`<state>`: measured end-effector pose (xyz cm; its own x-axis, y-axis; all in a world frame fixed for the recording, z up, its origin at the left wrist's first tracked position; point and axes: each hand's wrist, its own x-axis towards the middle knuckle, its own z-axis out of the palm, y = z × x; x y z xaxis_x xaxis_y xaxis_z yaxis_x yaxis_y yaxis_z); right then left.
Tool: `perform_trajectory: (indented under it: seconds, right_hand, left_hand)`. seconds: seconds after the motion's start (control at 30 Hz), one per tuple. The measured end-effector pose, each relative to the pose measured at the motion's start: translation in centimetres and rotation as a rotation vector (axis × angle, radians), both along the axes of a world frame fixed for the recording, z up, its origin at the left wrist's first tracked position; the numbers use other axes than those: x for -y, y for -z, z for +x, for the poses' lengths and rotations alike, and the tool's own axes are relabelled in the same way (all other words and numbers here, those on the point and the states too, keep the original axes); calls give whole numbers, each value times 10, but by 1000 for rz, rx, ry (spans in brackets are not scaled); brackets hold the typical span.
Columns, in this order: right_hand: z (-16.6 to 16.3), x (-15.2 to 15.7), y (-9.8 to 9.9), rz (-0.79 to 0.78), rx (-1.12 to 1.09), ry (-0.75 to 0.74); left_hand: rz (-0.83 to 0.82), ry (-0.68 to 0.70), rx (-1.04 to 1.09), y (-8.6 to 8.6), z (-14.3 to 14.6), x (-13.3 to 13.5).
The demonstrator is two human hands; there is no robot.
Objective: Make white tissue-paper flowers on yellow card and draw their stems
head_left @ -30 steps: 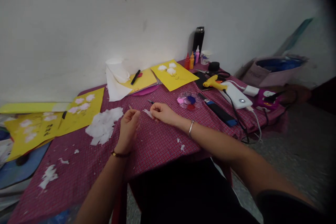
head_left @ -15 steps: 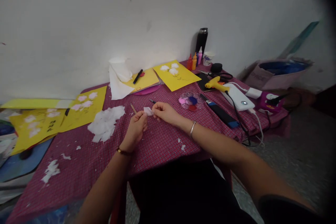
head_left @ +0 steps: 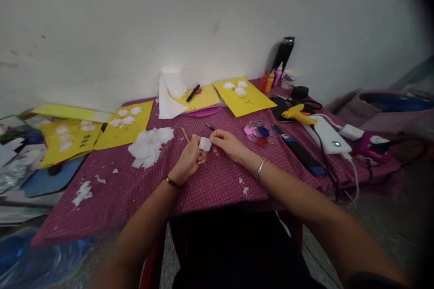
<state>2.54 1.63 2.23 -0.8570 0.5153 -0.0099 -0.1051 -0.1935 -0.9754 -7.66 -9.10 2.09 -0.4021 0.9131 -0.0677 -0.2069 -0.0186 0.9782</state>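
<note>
Between my hands, over the table, is a small white piece of tissue paper [head_left: 205,144]. My left hand [head_left: 190,159] is closed, pinching the paper's left side. A thin light-brown stick [head_left: 185,134] sticks up beside its fingers; whether this hand grips it or it lies on the cloth, I cannot tell. My right hand [head_left: 225,144] pinches the paper's right edge between thumb and fingertips. A dark slim tool [head_left: 210,126], partly hidden, shows just behind the right fingers. Left of my hands lies a loose pile of white tissue pieces [head_left: 149,146].
Yellow sheets with white paper blossoms [head_left: 242,104] lie at the back and left. A tissue roll [head_left: 172,82] stands near the wall. To the right are a paint palette [head_left: 260,132], a yellow glue gun [head_left: 298,114], a white power bank [head_left: 328,135] with cables, and a black flask [head_left: 284,53].
My view has turned left, so the scene sits further right. Both hands still pinch the tissue piece, which now shows a flatter, squarer face.
</note>
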Motion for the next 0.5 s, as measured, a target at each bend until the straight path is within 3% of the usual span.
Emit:
perform_trajectory:
  seconds: [0.13,0.23,0.43,0.5]
  right_hand:
    - [0,2,2,-1,20,-11]
    - [2,1,5,2,4,-19]
    - [-1,-2,9,17,85,-42]
    - [-1,-1,9,46,114,-57]
  left_hand:
    - [-31,-5,-146,3,4,1]
    - [-80,-50,-342,-11,-9,8]
    - [-221,-171,-852,-76,-102,36]
    - [-274,-203,-979,-88,-135,43]
